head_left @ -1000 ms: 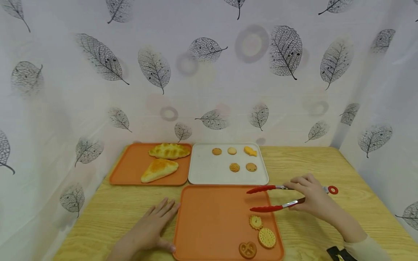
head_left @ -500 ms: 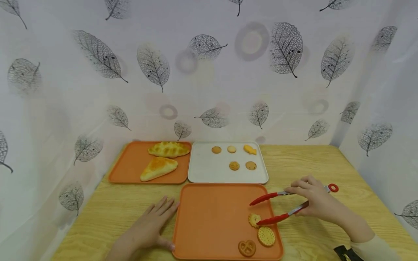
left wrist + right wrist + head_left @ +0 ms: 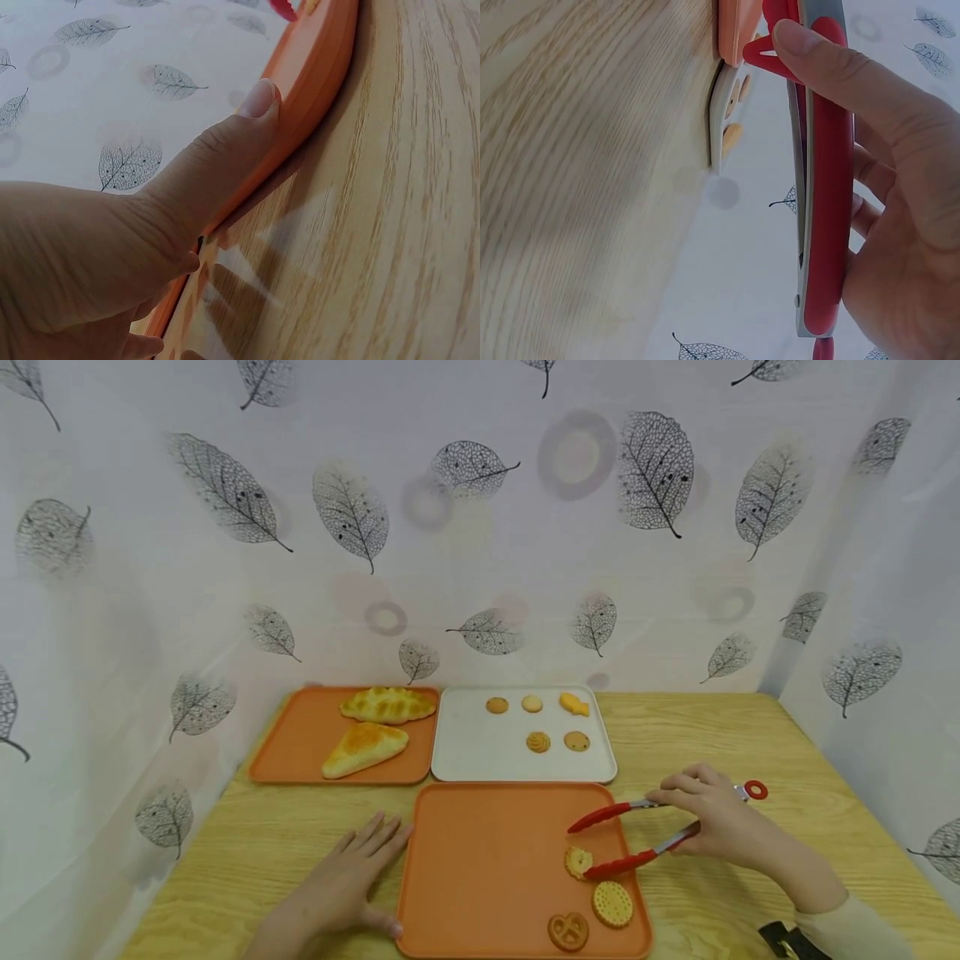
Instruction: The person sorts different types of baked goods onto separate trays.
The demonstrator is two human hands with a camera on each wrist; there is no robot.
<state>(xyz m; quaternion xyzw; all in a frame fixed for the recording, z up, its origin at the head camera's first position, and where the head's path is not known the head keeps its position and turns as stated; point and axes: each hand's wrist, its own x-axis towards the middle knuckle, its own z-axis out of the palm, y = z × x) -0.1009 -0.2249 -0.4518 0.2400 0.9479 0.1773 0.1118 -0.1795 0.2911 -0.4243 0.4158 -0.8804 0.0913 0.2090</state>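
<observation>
My right hand grips a pair of red-tipped metal tongs, seen close up as a red handle in the right wrist view. The tongs' arms are spread over the right side of the near orange tray. Their lower tip overlaps a small scalloped cookie, the upper tip pointing at bare tray. Below lie a round dotted cracker and a pretzel. With fingers spread, my left hand rests at the tray's left edge, its thumb touching the rim in the left wrist view.
Behind stands a white tray bearing several small cookies and a fish-shaped cracker. A second orange tray at back left carries a braided bread and a triangular pastry. A leaf-patterned curtain encloses the wooden table.
The tongs have come down toward the front of the tray, the lower tip reaching the scalloped cookie, which has shifted slightly left. My left hand stays at the tray's edge.
</observation>
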